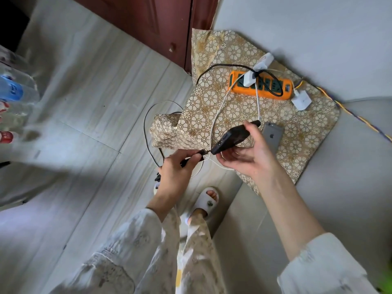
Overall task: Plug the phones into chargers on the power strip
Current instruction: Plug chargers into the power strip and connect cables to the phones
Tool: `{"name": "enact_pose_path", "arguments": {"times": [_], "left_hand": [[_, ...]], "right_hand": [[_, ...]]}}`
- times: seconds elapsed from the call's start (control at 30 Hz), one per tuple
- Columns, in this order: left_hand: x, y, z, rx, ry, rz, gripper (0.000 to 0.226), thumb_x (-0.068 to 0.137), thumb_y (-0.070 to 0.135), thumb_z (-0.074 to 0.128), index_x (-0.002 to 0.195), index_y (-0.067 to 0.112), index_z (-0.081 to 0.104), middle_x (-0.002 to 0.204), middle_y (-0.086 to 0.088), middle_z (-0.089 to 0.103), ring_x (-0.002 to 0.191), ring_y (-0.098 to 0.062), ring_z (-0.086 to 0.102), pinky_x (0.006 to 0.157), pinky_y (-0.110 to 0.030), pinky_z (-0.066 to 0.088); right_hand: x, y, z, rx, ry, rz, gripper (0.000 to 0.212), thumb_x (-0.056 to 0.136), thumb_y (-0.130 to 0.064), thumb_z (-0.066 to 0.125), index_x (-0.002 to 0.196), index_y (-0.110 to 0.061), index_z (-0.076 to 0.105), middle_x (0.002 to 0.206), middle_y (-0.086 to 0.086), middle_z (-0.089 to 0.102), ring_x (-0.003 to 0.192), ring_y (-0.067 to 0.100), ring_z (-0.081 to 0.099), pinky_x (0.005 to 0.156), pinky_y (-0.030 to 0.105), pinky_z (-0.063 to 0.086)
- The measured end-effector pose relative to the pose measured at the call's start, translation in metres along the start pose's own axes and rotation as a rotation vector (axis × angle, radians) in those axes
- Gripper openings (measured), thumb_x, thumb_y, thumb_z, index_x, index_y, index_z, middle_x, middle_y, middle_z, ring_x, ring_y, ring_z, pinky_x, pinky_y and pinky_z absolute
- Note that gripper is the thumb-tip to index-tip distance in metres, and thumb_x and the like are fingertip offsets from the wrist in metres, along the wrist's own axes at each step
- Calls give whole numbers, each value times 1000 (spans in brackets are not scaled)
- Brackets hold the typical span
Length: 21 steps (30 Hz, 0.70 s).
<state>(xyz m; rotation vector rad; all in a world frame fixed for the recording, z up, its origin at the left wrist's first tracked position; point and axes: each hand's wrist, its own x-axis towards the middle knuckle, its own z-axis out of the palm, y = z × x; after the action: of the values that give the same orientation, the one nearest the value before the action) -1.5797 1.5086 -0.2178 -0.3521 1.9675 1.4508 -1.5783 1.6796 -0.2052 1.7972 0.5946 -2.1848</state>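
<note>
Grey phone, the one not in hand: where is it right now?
Head view, right of centre: the grey phone lies back-up on the patterned cloth, just behind the right hand holding the black phone, nearer the camera than the orange power strip.

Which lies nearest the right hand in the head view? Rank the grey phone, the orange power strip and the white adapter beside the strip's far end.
From the right hand:
1. Grey phone, face down on the patterned cloth just beyond the hand.
2. Orange power strip, farther back on the cloth.
3. White adapter, right of the strip; too close to call against it.
</note>
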Motion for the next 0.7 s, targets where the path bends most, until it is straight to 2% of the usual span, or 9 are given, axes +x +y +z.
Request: {"name": "enact_pose_path", "arguments": {"times": [0.07, 0.17, 0.23, 0.27, 0.3, 0.37, 0.4, 0.47, 0.7], "left_hand": [[-2, 0, 0, -9, 1, 0, 5, 85, 18, 63, 85, 20, 67, 89, -3, 69, 72, 1, 58, 78, -26, 44], [-6, 3, 1, -6, 27, -3, 14, 84, 21, 63, 76, 31, 65, 80, 6, 64, 70, -4, 56, 80, -51, 45], [-8, 7, 2, 58, 49, 27, 22, 84, 23, 63, 71, 39, 61, 80, 13, 62, 80, -13, 59, 87, -62, 42], [-9, 8, 4, 111, 61, 60, 22, 84, 23, 62, 71, 40, 59, 83, 14, 62, 88, -15, 60, 91, -58, 39], [-9, 9, 5, 170, 73, 92, 19, 85, 24, 62, 73, 39, 59, 86, 15, 61, 95, -17, 59, 95, -48, 33], [-8, 10, 6, 287, 101, 142, 8, 86, 26, 61, 82, 31, 65, 92, 14, 61, 101, -16, 56, 81, -30, 20], [-8, 9, 6, 341, 114, 160, 7, 86, 27, 60, 86, 28, 67, 95, 13, 62, 102, -15, 54, 74, -29, 16], [-7, 6, 7, 443, 137, 192, 11, 87, 29, 59, 92, 27, 69, 100, 10, 65, 102, -16, 51, 70, -28, 13], [-11, 3, 13, 707, 238, 255, 18, 88, 32, 55, 96, 25, 69, 104, 5, 65, 101, -22, 51, 78, -33, 16]], "right_hand": [[1, 1, 1, -5, 15, -4, 66, 68, -35, 77, 113, 6, 51, 97, 18, 58, 104, 28, 57, 78, 48, 52], [4, 4, 2, -54, 29, -14, 67, 66, -35, 78, 117, 0, 52, 101, 18, 58, 104, 29, 58, 80, 49, 52], [6, 7, 2, -101, 44, -33, 54, 65, -33, 79, 106, -6, 56, 100, 17, 60, 99, 30, 59, 81, 51, 52], [6, 9, 3, -117, 51, -40, 47, 65, -31, 80, 99, -8, 56, 98, 17, 61, 97, 30, 59, 81, 51, 52], [6, 10, 3, -124, 58, -44, 43, 65, -31, 80, 94, -10, 56, 97, 17, 61, 96, 29, 60, 80, 51, 52], [6, 11, 3, -134, 78, -49, 39, 64, -30, 80, 90, -12, 56, 95, 17, 62, 93, 29, 60, 76, 50, 53], [7, 12, 3, -142, 88, -52, 39, 64, -31, 80, 89, -13, 56, 94, 16, 62, 91, 29, 60, 75, 49, 54], [8, 14, 2, -158, 104, -61, 38, 65, -31, 80, 89, -14, 56, 93, 15, 62, 90, 28, 60, 74, 48, 54], [10, 23, 3, -210, 164, -111, 31, 67, -34, 78, 84, -18, 58, 88, 9, 61, 85, 22, 58, 70, 41, 55]]}}
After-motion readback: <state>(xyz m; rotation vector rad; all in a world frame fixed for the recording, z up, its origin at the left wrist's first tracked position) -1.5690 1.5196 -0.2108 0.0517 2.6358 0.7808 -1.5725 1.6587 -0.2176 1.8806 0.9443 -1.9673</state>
